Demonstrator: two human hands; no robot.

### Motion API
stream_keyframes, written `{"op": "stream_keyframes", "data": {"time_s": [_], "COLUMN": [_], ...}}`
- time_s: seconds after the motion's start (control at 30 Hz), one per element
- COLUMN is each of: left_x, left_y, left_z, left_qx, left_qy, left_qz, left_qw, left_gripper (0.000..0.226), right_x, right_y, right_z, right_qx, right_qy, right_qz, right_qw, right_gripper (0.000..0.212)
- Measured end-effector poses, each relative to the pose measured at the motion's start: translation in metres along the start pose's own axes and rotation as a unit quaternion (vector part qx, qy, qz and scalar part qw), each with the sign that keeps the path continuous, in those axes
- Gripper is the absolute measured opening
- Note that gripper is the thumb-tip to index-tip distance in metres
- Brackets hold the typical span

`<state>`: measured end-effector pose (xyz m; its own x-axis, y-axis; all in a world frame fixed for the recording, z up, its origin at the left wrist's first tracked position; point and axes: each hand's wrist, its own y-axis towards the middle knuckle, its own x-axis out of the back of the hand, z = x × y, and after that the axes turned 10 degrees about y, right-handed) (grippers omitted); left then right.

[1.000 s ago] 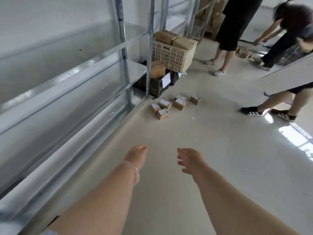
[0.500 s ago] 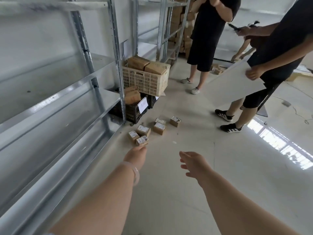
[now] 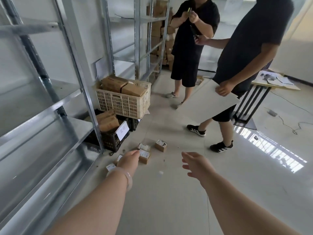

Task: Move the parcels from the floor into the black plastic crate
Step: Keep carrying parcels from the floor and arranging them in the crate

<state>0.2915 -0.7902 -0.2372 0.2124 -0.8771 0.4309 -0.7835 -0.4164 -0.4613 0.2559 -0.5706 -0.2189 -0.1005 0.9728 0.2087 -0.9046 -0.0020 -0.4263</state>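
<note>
My left hand (image 3: 129, 158) hovers over the parcels (image 3: 144, 156) scattered on the floor by the black plastic crate (image 3: 112, 140) — its fingers hidden, I cannot tell; right hand (image 3: 194, 164) spread, empty. Risk: grabbing blind, I fumble one — or clip the bystander's foot (image 3: 221, 146).

Small brown cardboard parcels (image 3: 144, 156) with white labels, scattered on pale floor just in front of black plastic crate (image 3: 113, 140); crate low beside shelving upright, white paper tag on rim, larger brown parcel (image 3: 107, 120) tilted inside, cream crate stacked partly atop
</note>
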Motion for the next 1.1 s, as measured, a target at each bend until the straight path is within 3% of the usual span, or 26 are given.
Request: {"op": "stream_keyframes", "data": {"time_s": [0.13,0.3,0.43,0.57,0.77,0.87,0.93,1.0,1.1], "left_x": [-0.031,-0.065,-0.083,-0.087,-0.067,-0.05,-0.042,-0.035,-0.029], "left_y": [0.052,0.11,0.163,0.214,0.311,0.368,0.405,0.436,0.478], "left_z": [-0.056,-0.116,-0.144,-0.156,-0.166,-0.173,-0.176,-0.18,-0.179], "left_qx": [0.0,0.023,0.022,0.04,0.061,0.074,0.089,0.106,0.129], "left_qy": [-0.021,-0.071,-0.112,-0.143,-0.165,-0.175,-0.174,-0.155,-0.121], "left_qz": [-0.035,-0.061,-0.071,-0.09,-0.128,-0.143,-0.15,-0.164,-0.167], "left_qw": [0.999,0.995,0.991,0.985,0.976,0.971,0.969,0.969,0.97], "left_gripper": [0.019,0.031,0.02,0.011,0.018,0.011,0.023,0.035,0.036], "right_x": [0.026,0.052,0.053,0.03,-0.027,-0.059,-0.08,-0.096,-0.115], "right_y": [0.075,0.167,0.241,0.298,0.391,0.444,0.477,0.51,0.552], "right_z": [0.04,0.089,0.119,0.138,0.173,0.193,0.205,0.212,0.216], "right_qx": [0.018,0.033,0.052,0.039,0.038,0.043,0.032,0.024,0.006], "right_qy": [-0.022,-0.053,-0.119,-0.128,-0.159,-0.197,-0.21,-0.21,-0.194], "right_qz": [0.019,0.056,0.097,0.134,0.185,0.202,0.215,0.22,0.213], "right_qw": [0.999,0.996,0.987,0.982,0.969,0.958,0.953,0.952,0.958], "right_gripper": [0.014,0.017,0.035,0.023,0.008,0.02,0.03,0.028,0.027]}}
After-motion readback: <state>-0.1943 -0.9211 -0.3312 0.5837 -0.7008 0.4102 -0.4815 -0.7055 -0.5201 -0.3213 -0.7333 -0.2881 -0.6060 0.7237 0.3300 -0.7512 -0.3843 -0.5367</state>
